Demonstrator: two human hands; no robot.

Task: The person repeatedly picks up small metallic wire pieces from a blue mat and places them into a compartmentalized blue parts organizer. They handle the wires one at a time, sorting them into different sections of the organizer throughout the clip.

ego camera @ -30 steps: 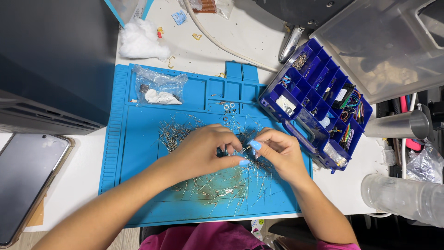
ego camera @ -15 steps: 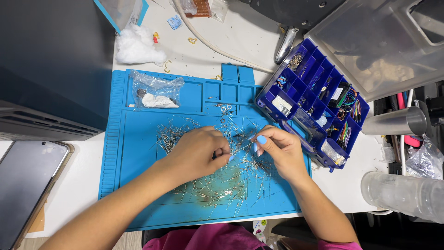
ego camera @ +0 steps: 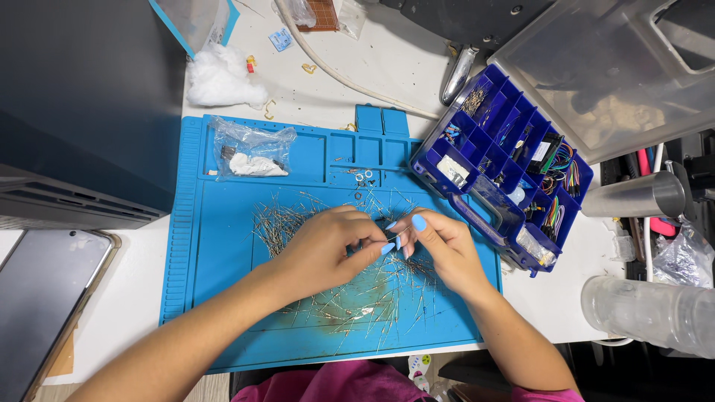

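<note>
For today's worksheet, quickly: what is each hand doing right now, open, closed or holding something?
Left hand: fingers pinched shut over the thin metal pins; what it grips cannot be told.
Right hand: fingertips pinched at the same spot; contents cannot be told.

White table [ego camera: 387,71] carries a blue mat [ego camera: 223,298], a blue parts box [ego camera: 506,160], a cotton wad [ego camera: 220,82], a steel cup [ego camera: 633,197], and a phone [ego camera: 45,298] at the left edge.
</note>
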